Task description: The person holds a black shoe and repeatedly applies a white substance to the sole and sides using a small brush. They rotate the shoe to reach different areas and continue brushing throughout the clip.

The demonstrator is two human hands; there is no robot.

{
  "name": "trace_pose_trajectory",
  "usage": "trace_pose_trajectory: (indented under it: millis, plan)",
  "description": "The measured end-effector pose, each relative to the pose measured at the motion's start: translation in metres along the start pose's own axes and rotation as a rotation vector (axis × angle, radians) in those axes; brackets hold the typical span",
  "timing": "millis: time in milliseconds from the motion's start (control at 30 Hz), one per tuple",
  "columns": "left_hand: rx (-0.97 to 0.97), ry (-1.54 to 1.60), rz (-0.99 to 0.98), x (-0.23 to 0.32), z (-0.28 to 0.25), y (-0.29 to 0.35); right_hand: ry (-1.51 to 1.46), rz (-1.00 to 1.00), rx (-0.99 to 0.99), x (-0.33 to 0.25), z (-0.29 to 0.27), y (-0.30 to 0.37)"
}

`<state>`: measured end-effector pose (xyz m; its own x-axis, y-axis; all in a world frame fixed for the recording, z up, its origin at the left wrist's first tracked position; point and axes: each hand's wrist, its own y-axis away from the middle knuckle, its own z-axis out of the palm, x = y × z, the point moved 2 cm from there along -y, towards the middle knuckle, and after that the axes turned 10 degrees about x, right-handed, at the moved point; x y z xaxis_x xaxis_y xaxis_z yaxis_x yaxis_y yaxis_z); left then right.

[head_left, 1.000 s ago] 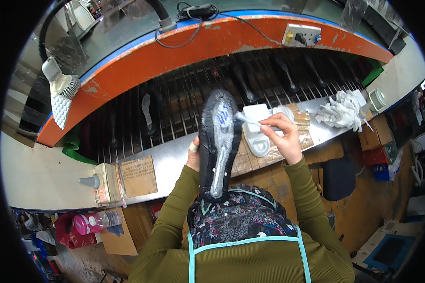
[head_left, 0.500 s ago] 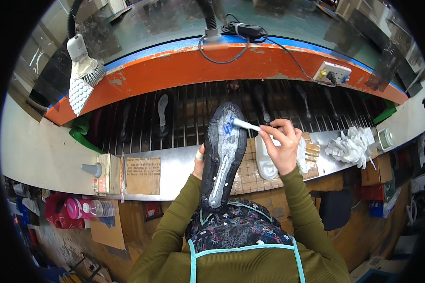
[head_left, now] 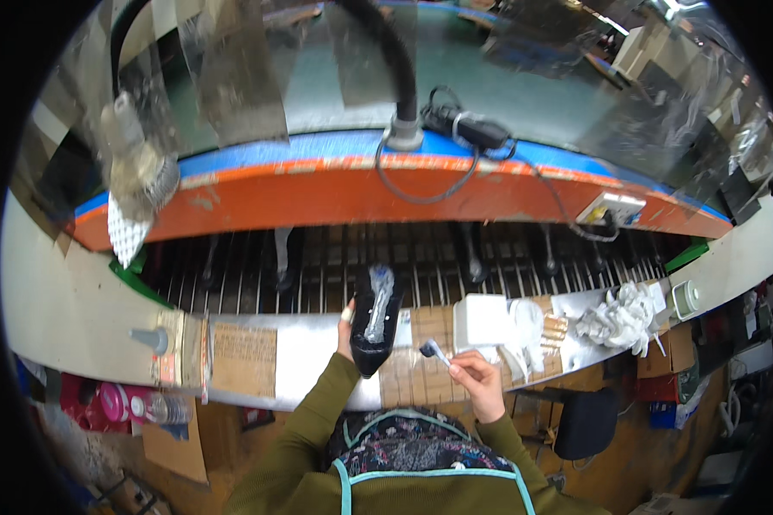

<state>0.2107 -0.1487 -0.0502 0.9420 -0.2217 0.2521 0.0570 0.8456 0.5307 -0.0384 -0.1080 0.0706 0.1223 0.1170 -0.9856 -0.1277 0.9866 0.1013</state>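
Note:
My left hand grips the side of a black shoe, held sole up and tilted away over the near ledge. A whitish, wet-looking strip runs along the middle of its sole, with blue marks at the far end. Most of the left fingers are hidden behind the shoe. To the right and apart from it, my right hand pinches the handle of a small brush. The brush's dark head points left toward the shoe.
Beyond the ledge, several black shoes lie on a roller conveyor under an orange beam. A white tub and crumpled white cloths lie right. Cardboard lies left; a black stool stands lower right.
The brush has left the sole and moved down toward me with my right hand. The shoe has tipped, its toe now farther away. The view has shifted, so the bench appears lower.

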Motion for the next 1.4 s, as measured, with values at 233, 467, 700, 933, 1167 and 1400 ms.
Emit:
trace_pose_trajectory:
  millis: [233, 467, 700, 933, 1167, 1400]
  plan:
    - [0.102, 0.129, -0.066, 0.022, -0.017, -0.129, -0.096, 0.026, 0.215, 0.005, -0.019, -0.016]
    - [0.114, 0.350, 0.041, 0.010, -0.018, -0.165, -0.046, -0.027, 0.279, -0.003, -0.031, -0.059]
    - [0.308, 0.365, 0.006, 0.003, -0.072, -0.224, 0.567, -0.046, 0.239, 0.030, -0.071, -0.195]
    - [0.612, 0.649, -0.069, 0.015, -0.059, -0.240, 1.581, 0.061, -0.066, 0.118, -0.086, -0.319]
    - [0.347, 0.352, -0.208, 0.027, -0.042, -0.068, 1.561, 0.138, -0.051, 0.152, -0.085, -0.332]
    - [0.235, 0.208, -0.223, 0.003, -0.028, 0.018, 1.448, 0.121, 0.141, 0.088, -0.044, -0.322]
